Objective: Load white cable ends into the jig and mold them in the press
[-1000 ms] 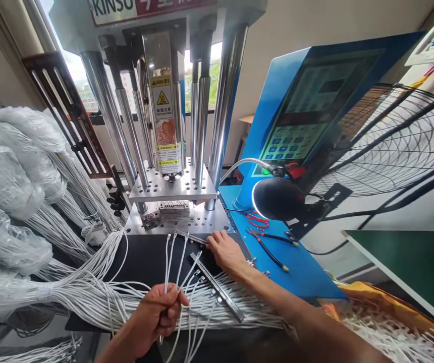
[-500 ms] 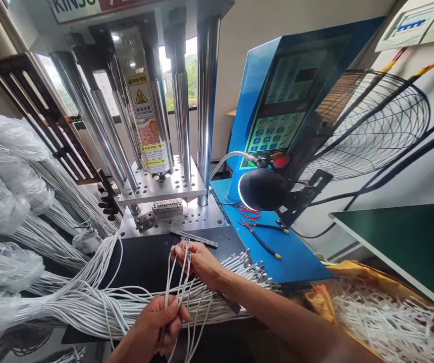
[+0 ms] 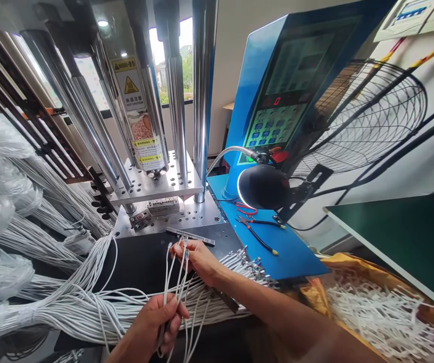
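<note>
My left hand [image 3: 166,317] is closed around several white cables [image 3: 166,282], low in front of the black work surface. Just above it, my right hand [image 3: 198,257] pinches the upper ends of these cables, where small connector plugs [image 3: 185,242] show; its fingers partly hide them. Behind my right fingertips lies a slotted metal bar [image 3: 190,236]. A thick bundle of white cables [image 3: 76,312] runs across the surface beneath my hands. Many cable ends with metal-looking connectors [image 3: 249,267] lie to the right, partly behind my right forearm.
A press with steel columns [image 3: 202,121] and a perforated plate [image 3: 160,187] stands ahead. To its right are a blue control box [image 3: 239,116], a black lamp [image 3: 264,186], pliers [image 3: 258,237] and a fan [image 3: 372,121]. A yellow sack [image 3: 315,297] holds white plastic scraps.
The camera view has shifted slightly. Both hands keep their hold on the cables, and one plug now stands apart left of my right fingertips. A red digit shows on the control box.
</note>
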The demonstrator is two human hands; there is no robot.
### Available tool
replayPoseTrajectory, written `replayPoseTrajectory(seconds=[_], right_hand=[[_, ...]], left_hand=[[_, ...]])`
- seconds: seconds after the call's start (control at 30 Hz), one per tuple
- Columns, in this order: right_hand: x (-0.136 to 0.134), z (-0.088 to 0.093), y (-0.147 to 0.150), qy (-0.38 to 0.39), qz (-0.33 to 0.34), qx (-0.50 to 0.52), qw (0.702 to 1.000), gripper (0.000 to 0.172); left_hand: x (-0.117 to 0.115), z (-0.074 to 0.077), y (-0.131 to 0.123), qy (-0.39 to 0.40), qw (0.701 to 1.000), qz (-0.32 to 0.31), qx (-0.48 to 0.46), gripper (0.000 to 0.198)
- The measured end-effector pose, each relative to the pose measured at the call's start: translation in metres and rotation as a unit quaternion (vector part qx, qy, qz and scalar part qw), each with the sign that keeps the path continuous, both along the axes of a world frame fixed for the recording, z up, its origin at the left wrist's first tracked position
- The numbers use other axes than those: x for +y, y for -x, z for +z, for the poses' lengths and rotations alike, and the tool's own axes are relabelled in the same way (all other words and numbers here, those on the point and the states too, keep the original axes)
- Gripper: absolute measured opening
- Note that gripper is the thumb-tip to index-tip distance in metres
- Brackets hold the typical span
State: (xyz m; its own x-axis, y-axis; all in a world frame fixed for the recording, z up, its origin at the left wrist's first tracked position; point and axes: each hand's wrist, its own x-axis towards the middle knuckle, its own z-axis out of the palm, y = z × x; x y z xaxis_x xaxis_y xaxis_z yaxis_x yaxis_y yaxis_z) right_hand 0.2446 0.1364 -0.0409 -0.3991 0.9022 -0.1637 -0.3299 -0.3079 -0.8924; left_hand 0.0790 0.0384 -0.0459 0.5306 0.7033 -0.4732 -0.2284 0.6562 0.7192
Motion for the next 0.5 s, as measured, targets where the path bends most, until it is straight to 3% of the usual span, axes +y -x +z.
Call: replayPoseTrajectory(seconds=[0.3,0.43,0.5], right_hand=[[-0.006,0.009,-0.014,0.078,0.029,0.036,0.996,0.030],[-0.009,0.016,-0.024,0.084,0.079,0.098,0.988,0.033],[-0.011,0.018,-0.025,0.070,0.085,0.119,0.987,0.024]], left_hand=[[0.003,0.008,0.001,0.014,1.000,0.025,-0.011,0.038],[0.002,0.006,0.002,0.020,0.999,0.023,-0.011,0.036],[0.002,0.005,0.002,0.017,1.000,0.021,-0.009,0.036]])
